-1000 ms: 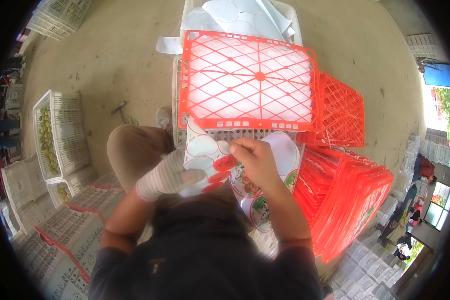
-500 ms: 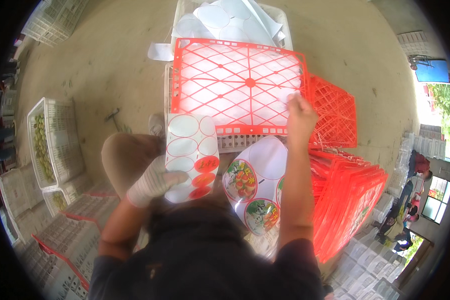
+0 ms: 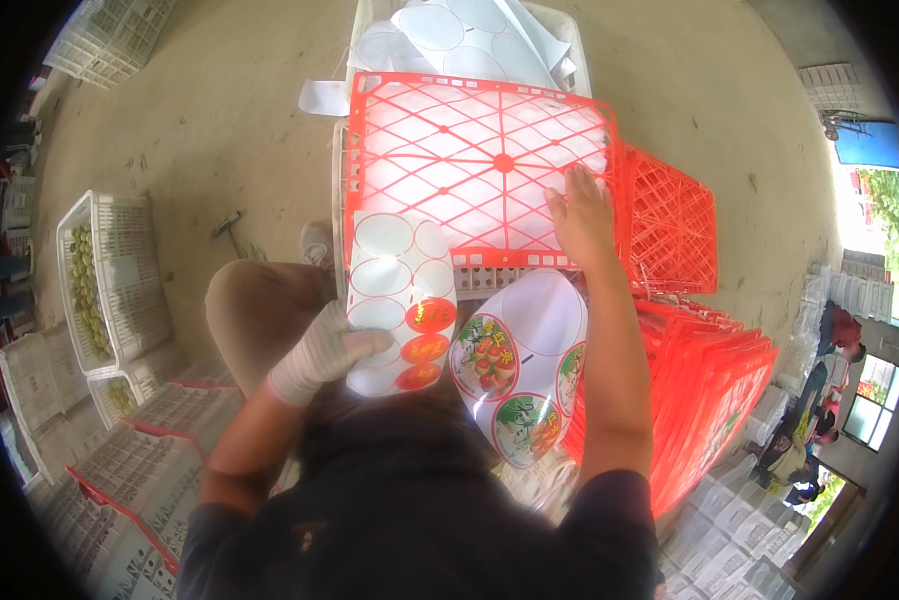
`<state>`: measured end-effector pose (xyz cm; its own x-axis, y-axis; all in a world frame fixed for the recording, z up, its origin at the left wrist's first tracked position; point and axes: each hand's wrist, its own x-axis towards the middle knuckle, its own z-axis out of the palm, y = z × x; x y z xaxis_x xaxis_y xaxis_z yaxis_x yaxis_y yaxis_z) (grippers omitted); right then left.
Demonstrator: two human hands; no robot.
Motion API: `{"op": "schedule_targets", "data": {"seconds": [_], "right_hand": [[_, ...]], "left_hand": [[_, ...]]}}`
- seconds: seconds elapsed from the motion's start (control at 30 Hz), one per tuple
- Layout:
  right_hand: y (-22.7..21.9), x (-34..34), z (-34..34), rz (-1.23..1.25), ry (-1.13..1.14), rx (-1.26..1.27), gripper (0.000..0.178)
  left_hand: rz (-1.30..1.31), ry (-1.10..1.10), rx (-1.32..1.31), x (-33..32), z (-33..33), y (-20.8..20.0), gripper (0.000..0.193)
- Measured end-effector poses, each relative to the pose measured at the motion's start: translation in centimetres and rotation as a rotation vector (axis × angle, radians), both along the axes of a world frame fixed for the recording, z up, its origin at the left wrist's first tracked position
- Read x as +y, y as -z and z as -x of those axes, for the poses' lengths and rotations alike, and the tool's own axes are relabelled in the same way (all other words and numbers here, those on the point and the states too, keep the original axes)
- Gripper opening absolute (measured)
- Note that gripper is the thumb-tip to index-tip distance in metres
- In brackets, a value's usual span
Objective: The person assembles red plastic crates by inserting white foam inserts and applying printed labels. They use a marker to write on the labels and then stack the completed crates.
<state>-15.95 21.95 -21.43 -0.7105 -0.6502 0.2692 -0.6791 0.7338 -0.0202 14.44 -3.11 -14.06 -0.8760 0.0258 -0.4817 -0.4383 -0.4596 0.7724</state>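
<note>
A white sheet of round labels (image 3: 382, 276), with several red oval stickers left along its lower right, is gripped by my left hand (image 3: 318, 352) in a pale glove, thumb on top. My bare right hand (image 3: 587, 222) lies on the right part of a red plastic lattice panel (image 3: 503, 163) with white material beneath it, fingers stretched out. No sticker shows between those fingers. Another label sheet (image 3: 538, 312), with fruit-picture stickers, rests on my lap between my forearms.
Under the panel stands a pale crate (image 3: 478, 281). Behind it, another crate holds used label backing sheets (image 3: 470, 40). To the right are a red lattice basket (image 3: 673, 222) and stacked red panels (image 3: 695, 385). At left, a white crate (image 3: 135, 280) contains green fruit.
My right hand has gone from pinched fingers at the panel's right edge to fingers spread on it. My left hand and the label sheet have shifted slightly right and up.
</note>
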Motion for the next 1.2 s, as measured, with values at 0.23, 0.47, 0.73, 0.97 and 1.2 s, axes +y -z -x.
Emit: {"op": "schedule_targets", "data": {"seconds": [0.23, 0.47, 0.73, 0.97, 1.2], "right_hand": [[-8.9, -4.6, -14.6, 0.753, -0.019, -1.520, 0.050], [-5.7, -6.6, -18.0, 1.037, 0.210, -1.405, 0.032], [-9.4, -6.9, -17.9, 0.600, -0.281, -1.022, 0.021], [-9.6, -6.6, -18.0, 0.592, -0.182, -1.136, 0.016], [-10.1, -7.6, -18.4, 0.702, 0.231, -1.459, 0.019]], "left_hand": [[-0.092, -0.037, 0.064, 0.1, 0.8, -1.0, 0.050], [-0.027, 0.034, 0.092, 0.5, 1.0, -2.6, 0.054], [0.241, -0.005, 0.085, 0.6, -0.2, -1.9, 0.037], [0.438, 0.106, 0.186, 0.4, -1.0, -1.0, 0.035], [0.347, 0.152, 0.125, 0.1, -1.0, -0.8, 0.040]]}}
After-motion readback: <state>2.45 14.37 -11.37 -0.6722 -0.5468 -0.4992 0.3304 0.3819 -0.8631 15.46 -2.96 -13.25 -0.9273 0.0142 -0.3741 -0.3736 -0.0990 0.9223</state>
